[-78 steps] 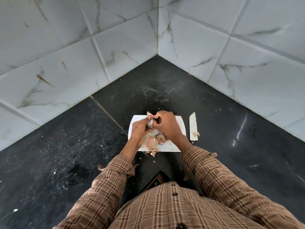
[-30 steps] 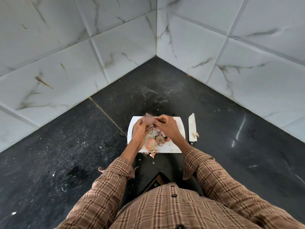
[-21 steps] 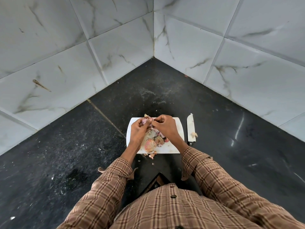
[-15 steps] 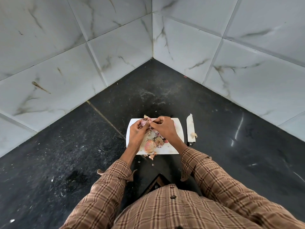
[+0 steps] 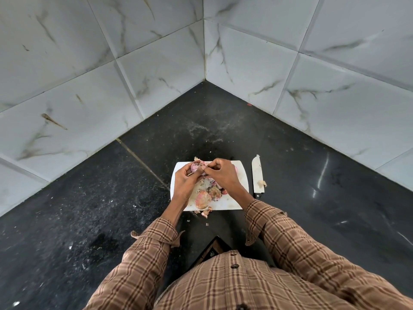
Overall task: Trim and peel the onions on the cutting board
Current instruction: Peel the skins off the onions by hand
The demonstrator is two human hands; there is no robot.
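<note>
Over the far edge of the white cutting board [image 5: 242, 175], the left hand [image 5: 183, 183] is cupping a pink onion [image 5: 196, 167], fingers curled round it. The right hand [image 5: 220, 174] is pinching at its skin with thumb and fingertips closed together. Another onion [image 5: 203, 199], partly skinned, is lying among loose peels [image 5: 215, 193] on the near part of the board. A white-bladed knife [image 5: 258, 175] is resting on the black counter [image 5: 111, 186] just right of the board.
</note>
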